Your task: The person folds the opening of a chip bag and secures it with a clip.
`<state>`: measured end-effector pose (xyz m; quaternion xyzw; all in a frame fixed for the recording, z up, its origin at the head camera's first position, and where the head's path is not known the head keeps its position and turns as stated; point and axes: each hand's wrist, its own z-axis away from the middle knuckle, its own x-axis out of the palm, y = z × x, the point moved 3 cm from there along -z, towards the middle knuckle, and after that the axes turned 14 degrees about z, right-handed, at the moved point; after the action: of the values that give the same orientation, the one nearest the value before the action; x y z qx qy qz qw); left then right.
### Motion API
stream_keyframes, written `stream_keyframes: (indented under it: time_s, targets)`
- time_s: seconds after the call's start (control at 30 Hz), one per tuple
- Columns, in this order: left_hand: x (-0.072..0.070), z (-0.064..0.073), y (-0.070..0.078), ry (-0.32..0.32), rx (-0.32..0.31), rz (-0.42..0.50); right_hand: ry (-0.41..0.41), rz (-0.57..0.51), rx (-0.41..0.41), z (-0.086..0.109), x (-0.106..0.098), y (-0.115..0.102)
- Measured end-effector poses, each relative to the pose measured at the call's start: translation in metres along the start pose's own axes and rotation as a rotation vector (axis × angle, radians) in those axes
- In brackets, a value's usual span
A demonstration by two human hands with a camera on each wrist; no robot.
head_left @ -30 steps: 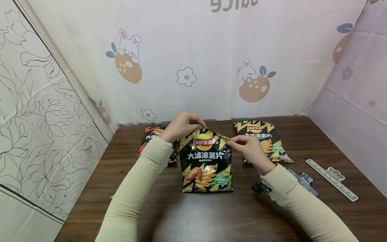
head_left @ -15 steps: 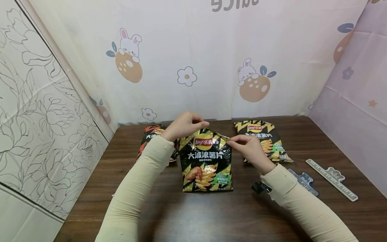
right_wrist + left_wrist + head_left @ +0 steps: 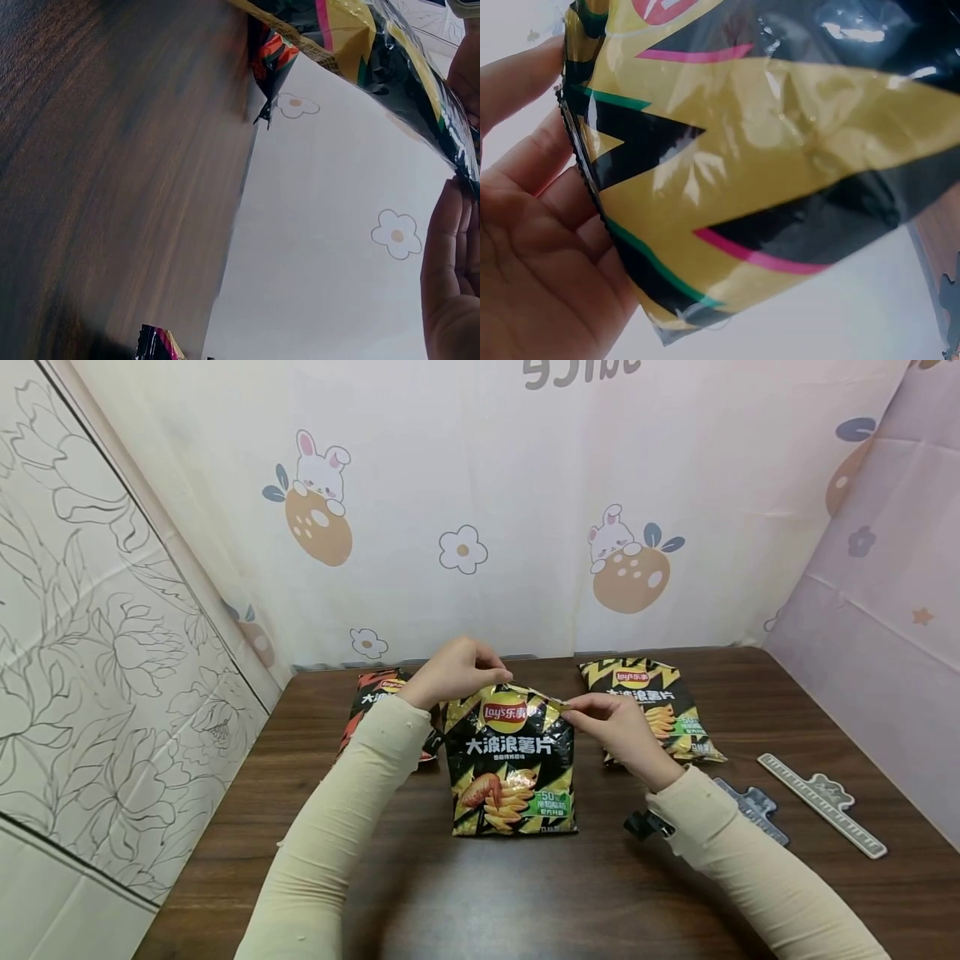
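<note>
Far left there's a white wall panel (image 3: 112, 610) with line-drawn flowers. Moving right on the dark wood surface (image 3: 480, 893), a red-and-black chip bag (image 3: 372, 695) lies toward the back, partly hidden by the cream left sleeve (image 3: 337, 827).

Next up is the left hand (image 3: 463, 670), reaching over that bag with its fingers pinching the top edge of a black-and-gold Lay's bag (image 3: 513, 768). The left wrist view gets the bag's zigzag edge right up close against those fingers. The Lay's bag is upright in the middle, printed front showing, top edge sloping down to the right. Can't really tell if its bottom is touching the surface.

The right hand (image 3: 618, 727) has the other top corner, pinched between thumb and fingers. Just behind it there's another black-and-gold bag (image 3: 663, 727) lying face up, its left side partly covered by the hand.

Closer in, a small black thing (image 3: 645, 827) pokes out from beside the right sleeve (image 3: 750, 852), too hidden to say what it is. A grey-blue clip (image 3: 759, 806) sits partly behind that sleeve, then a long white clip (image 3: 822, 804) lies at an angle, furthest right on the surface. Behind everything hangs a pale curtain (image 3: 397, 527) with bunnies and flowers.
</note>
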<state>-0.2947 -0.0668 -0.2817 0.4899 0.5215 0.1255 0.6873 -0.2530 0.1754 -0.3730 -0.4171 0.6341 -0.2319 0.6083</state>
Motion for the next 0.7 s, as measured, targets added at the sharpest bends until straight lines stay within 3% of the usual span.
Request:
stream_keyframes:
  time_s: [0.7]
  targets:
    - [0.0010, 0.0014, -0.0024, 0.015, 0.026, -0.002, -0.133, 0.017, 0.006, -0.0030, -0.0045, -0.0056]
